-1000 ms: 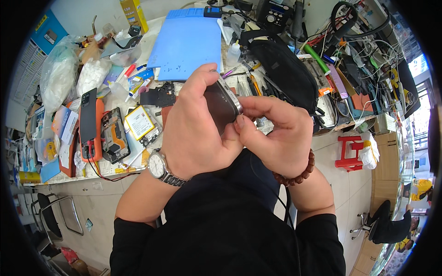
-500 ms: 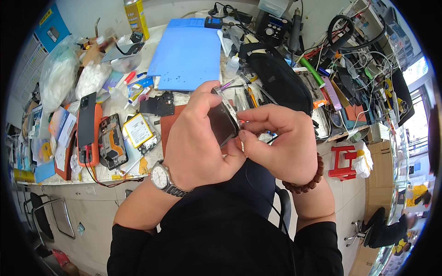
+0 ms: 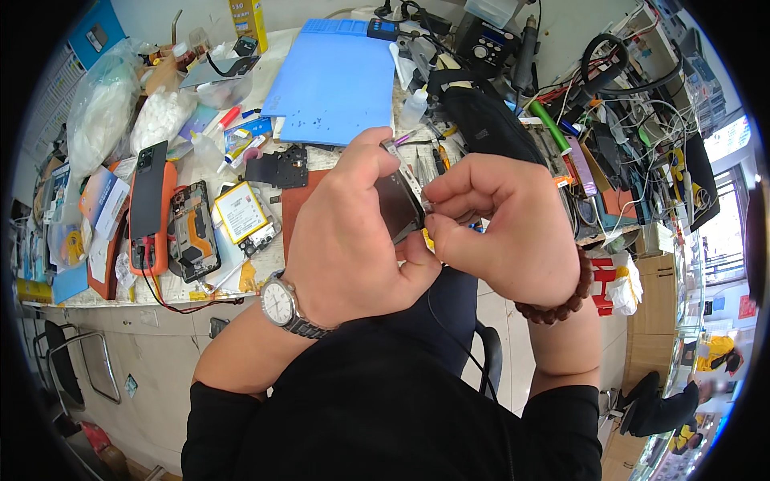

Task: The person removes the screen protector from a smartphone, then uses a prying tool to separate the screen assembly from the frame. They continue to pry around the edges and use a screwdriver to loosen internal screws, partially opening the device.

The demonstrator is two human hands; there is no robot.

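Note:
My left hand (image 3: 341, 240), with a watch on the wrist, is closed round a phone (image 3: 399, 207) tilted on its side in front of me. Its dark face points toward the palm, and a pale metal edge shows on the right. At that edge is my right hand (image 3: 509, 224), thumb and index finger pinched together. Whatever the fingertips hold, if anything, is too small to make out. A brown-red mat (image 3: 300, 199) lies behind the left hand. Several slim tools, among them a yellow-handled screwdriver (image 3: 439, 160), lie just beyond the phone.
Left on the bench are an opened phone (image 3: 195, 232), a yellow-edged battery (image 3: 241, 212) and a dark phone panel on an orange device (image 3: 166, 200). Behind sits a blue mat (image 3: 333, 88). A black pouch (image 3: 489, 120), squeeze bottle (image 3: 415, 108) and tangled cables (image 3: 642, 104) are to the right.
The whole view has shifted a little. My right wrist has moved slightly up and to the right, its fingertips still at the phone's edge. The left hand keeps its hold.

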